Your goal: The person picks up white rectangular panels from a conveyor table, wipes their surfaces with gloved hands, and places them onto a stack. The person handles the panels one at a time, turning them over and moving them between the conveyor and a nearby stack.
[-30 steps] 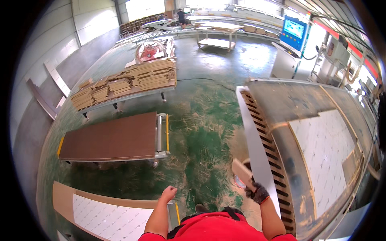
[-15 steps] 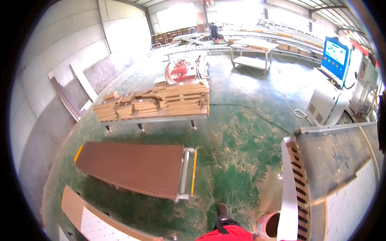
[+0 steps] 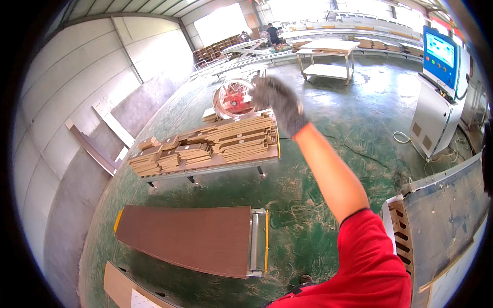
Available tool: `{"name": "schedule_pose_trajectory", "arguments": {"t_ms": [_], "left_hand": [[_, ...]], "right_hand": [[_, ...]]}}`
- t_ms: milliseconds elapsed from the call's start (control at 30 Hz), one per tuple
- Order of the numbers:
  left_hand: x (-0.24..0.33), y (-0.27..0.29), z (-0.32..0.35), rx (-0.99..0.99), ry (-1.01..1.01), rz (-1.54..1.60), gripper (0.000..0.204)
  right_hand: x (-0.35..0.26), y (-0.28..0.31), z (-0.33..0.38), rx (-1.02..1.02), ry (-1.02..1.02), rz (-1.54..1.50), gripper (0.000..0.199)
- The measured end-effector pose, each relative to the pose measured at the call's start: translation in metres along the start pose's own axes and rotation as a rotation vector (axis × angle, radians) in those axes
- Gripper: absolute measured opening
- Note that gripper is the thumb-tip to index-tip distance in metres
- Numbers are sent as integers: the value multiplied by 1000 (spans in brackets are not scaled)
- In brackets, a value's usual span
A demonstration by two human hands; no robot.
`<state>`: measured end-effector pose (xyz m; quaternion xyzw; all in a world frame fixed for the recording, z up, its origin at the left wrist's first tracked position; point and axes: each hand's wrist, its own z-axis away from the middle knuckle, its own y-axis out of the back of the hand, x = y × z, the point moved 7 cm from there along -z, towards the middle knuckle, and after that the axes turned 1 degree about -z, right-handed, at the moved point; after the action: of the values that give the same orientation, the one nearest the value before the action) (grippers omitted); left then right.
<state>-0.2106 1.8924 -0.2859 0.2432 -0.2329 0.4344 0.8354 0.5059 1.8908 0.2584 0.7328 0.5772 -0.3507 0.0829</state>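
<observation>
Raised since the earlier frame, right hand [image 3: 277, 102] in its grey glove now hangs mid-air over the far end of the cart [image 3: 215, 165] of stacked wood strips [image 3: 241, 138]; fingers curled, empty. Left hand unseen. Reach-out step, I judge; next calls for lowering onto the stack.

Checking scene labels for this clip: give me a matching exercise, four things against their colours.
Things:
1. gloved hand
2. sleeve
3. flat panel on the low cart
4. floor

Colours:
A. green
B. dark brown
C. grey
D. red

Pairs: 1-C, 2-D, 3-B, 4-A
</observation>
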Motion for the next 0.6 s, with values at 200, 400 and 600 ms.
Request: {"name": "schedule_pose_trajectory", "arguments": {"t_ms": [200,400,600], "left_hand": [[13,-18,37,-133,-6,225,21],[-3,3,-30,-129,33,29,16],[10,27,-221,-155,81,-593,29]], "right_hand": [[225,42,400,165,-871,114,27],[130,150,855,183,-1633,768,21],[-82,108,1065,1457,-1632,384,17]]}}
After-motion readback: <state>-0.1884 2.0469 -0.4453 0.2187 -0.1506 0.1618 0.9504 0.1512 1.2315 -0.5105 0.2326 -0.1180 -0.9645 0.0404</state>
